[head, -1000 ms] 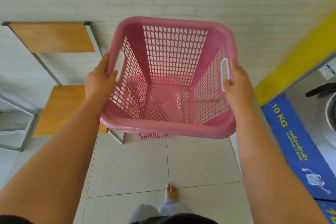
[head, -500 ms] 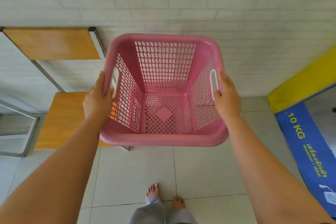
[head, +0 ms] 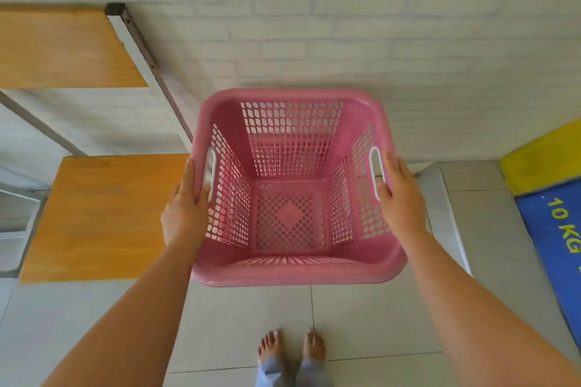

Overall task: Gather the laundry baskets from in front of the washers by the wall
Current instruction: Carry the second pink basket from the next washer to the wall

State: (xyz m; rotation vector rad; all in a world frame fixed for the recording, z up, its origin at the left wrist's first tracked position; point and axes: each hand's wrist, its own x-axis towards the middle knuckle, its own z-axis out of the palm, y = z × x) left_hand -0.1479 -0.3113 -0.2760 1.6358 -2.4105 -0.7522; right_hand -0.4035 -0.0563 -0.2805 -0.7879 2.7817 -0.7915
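Two hands: both are seen on one basket, one at each side handle.
Left hand [head: 184, 214]: closed around the left rim of the pink laundry basket [head: 294, 272] at the white-edged handle slot, palm pressed to the outer wall, fingers laid along the rim.
Right hand [head: 401, 198]: closed around the right rim at the matching slot, thumb tip shown at the slot's lower end, remaining fingers hidden behind the wall.
Basket position: held upright in the air between the forearms, above the tiled floor [head: 361, 324], near the white brick wall [head: 345, 25]; whether its base touches anything below cannot be told.
Contents: nothing is seen inside; the lattice base is fully visible.
Handling, judged: light, since it is empty and perforated; moulded plastic, so stiff enough to keep its shape but likely to flex a little at the rim; smooth surface, so a grip through the slots is judged safer than one on the bare wall; not fragile.
Best hold, judged: the two opposite handle slots, as gripped now, which keeps the load level.
Count, baskets: one in view.
Count, handle slots: two.
Count, wooden shelves [head: 100, 217]: two, on a metal frame just left of the basket.
Count, washers: one panel marked 10 KG [head: 562, 229] is partly seen at the right edge.
Count, bare feet [head: 292, 347]: two.
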